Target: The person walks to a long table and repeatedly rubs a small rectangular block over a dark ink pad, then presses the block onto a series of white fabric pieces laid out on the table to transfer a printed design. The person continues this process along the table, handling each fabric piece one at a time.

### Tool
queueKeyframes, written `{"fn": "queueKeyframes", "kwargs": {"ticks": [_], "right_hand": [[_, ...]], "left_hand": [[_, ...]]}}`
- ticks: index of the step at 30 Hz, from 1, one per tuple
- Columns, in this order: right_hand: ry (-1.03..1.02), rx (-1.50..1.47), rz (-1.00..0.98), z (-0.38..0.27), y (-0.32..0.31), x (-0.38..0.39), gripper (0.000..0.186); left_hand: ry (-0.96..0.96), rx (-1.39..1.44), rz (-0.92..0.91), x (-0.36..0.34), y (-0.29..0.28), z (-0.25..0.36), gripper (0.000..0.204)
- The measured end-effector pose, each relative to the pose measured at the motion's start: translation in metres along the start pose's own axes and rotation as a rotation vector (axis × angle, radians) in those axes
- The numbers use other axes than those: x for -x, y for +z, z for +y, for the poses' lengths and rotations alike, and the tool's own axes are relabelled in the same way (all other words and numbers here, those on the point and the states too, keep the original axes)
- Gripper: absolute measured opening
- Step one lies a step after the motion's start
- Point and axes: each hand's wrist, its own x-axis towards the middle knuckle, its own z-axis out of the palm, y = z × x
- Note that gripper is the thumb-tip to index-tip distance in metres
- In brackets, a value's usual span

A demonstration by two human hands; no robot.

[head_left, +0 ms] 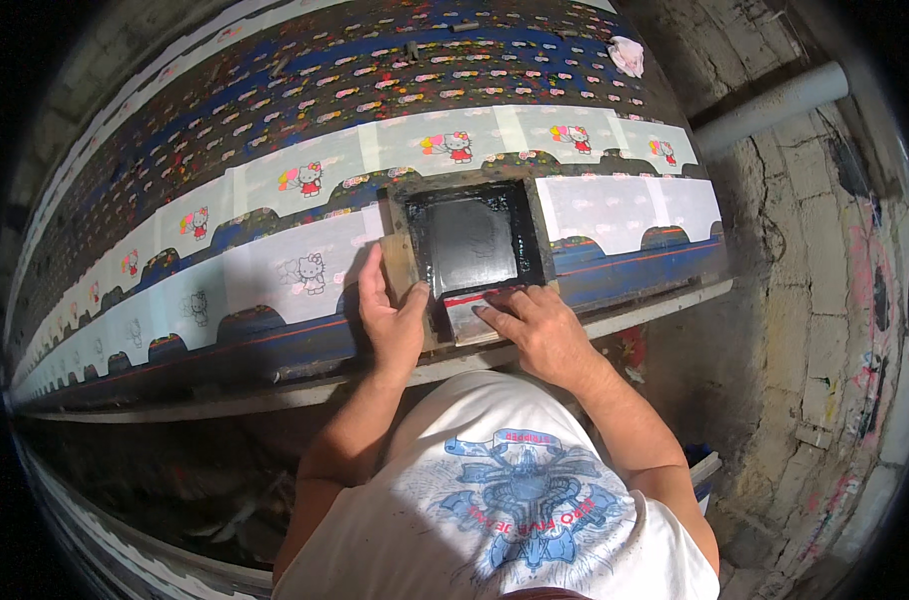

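The printing frame was set on the table. Its left bar was clasped by the left hand, thumb and fingers parted around the wood. At the frame's near end, the squeegee was gripped by the right hand, fingers curled onto it. White panels were laid out left and right of the frame.

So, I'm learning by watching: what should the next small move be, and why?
Perhaps slide the squeegee away across the screen: the right hand holds it at the near end of the frame, while the left hand rests against its left side.
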Motion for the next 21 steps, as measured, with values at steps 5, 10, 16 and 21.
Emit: {"fn": "queueKeyframes", "kwargs": {"ticks": [5,10,16,21], "right_hand": [[-0.025,-0.184,0.081,0.010,0.008,0.021,0.044],[0.189,-0.331,0.416,0.040,0.017,0.058,0.041],[0.352,-0.654,0.528,0.101,0.016,0.113,0.036],[0.344,-0.578,0.564,0.174,-0.010,0.163,0.034]], "left_hand": [[0.082,-0.193,0.027,0.002,0.010,-0.002,0.102],[0.138,-0.220,0.074,0.005,0.020,0.002,0.103],[0.198,-0.250,0.084,0.021,0.093,-0.013,0.103],[0.201,-0.241,0.036,0.030,0.184,-0.044,0.103]]}}
